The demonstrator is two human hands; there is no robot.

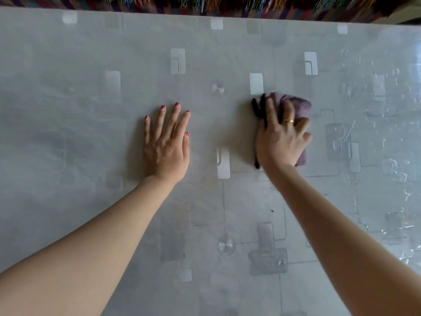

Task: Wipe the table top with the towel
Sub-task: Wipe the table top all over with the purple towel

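The table top [91,99] fills nearly the whole view, covered in a shiny grey cloth with pale square patterns. A folded mauve towel [300,107] with a black edge lies right of centre. My right hand [281,137] presses down on it with fingers spread, covering most of it; a gold ring sits on one finger. My left hand [166,140] rests flat on the bare table to the left of the towel, fingers straight, holding nothing.
A multicoloured fringed rug [250,5] shows beyond the table's far edge. The right side of the table cover [387,133] glints with wrinkled plastic reflections.
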